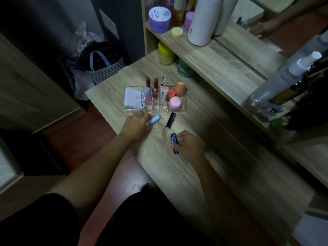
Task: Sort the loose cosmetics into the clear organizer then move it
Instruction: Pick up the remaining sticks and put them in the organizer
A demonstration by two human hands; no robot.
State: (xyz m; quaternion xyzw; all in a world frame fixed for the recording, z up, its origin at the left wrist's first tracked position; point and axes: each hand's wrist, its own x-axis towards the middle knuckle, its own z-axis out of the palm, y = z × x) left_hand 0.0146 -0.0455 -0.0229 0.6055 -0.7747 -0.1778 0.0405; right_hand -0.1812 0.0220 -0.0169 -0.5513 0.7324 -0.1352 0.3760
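Observation:
The clear organizer (182, 108) stands on the wooden table (186, 174). It holds a white compact (133, 99), several lip tubes (155, 94), a white tube (163, 93), orange caps (180, 88) and a pink jar (175, 103). Just in front of it my left hand (137, 124) grips a light blue tube (154, 120) that lies on the table. A black tube (170, 120) lies loose between my hands. My right hand (190, 145) holds a dark blue lip balm stick (174, 143) against the table.
A shelf (221, 55) behind the organizer carries a purple jar (159, 19), a yellow cap (177, 32) and a tall white cylinder (204, 20). Yellow (166, 54) and green (184, 68) jars stand under it. Bottles (284, 77) crowd the right. A bag (104, 66) sits on the floor at left.

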